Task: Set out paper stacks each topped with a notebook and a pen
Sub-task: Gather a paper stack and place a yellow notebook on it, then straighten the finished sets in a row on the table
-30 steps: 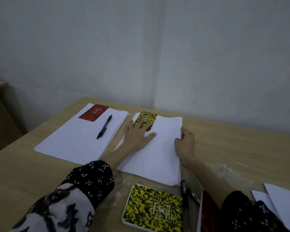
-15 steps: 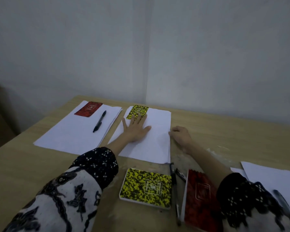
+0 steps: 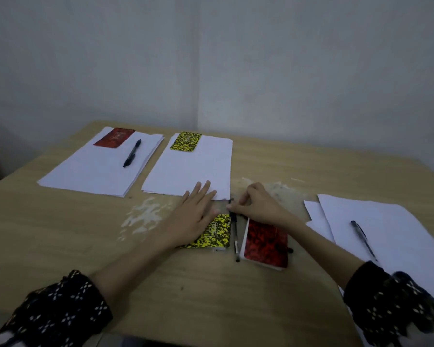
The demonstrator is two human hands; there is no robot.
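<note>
Two paper stacks lie at the back of the table. The left stack (image 3: 95,169) carries a red notebook (image 3: 114,137) and a black pen (image 3: 132,153). The middle stack (image 3: 193,169) carries only a small yellow notebook (image 3: 186,141). Near me lie a yellow notebook (image 3: 214,232), a red notebook (image 3: 266,242) and a black pen (image 3: 234,234) between them. My left hand (image 3: 196,214) lies flat with straight fingers over the near yellow notebook and the middle stack's front edge. My right hand (image 3: 257,205) pinches the top end of the black pen between the notebooks.
Loose white sheets (image 3: 386,236) with another black pen (image 3: 362,237) on them lie at the right. A pale worn patch (image 3: 145,216) marks the wooden table (image 3: 60,234). A grey wall rises just behind the table's far edge.
My left hand slid back from the middle stack onto the near yellow notebook. My right hand left the stack's right edge and took hold of the pen between the notebooks.
</note>
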